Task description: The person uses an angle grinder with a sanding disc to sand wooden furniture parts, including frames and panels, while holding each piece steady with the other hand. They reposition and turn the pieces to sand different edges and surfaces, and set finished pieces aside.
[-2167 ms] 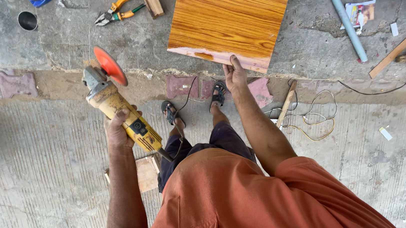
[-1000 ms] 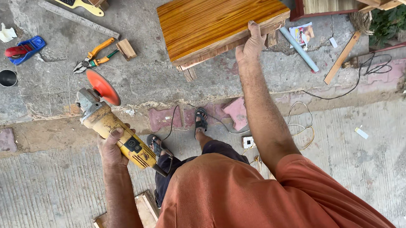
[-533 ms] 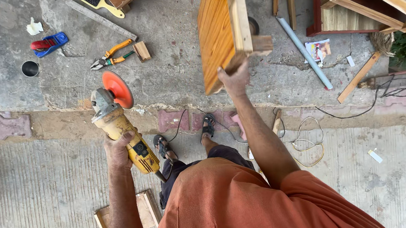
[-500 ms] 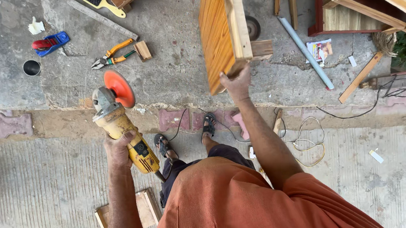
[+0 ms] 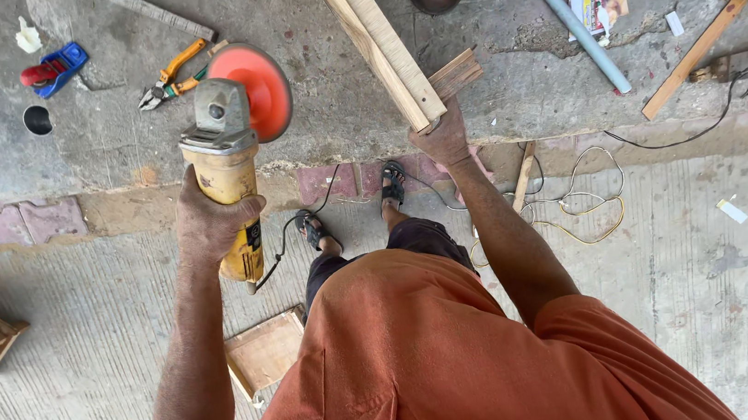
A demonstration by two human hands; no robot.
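Left hand clenched round grinder, disc kept clear; right hand gripped board, propping it on edge.

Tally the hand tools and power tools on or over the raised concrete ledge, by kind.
Angle grinder, held in the left hand: 1
Pliers with orange handles: 1
Red and blue tool: 1
Total: 3
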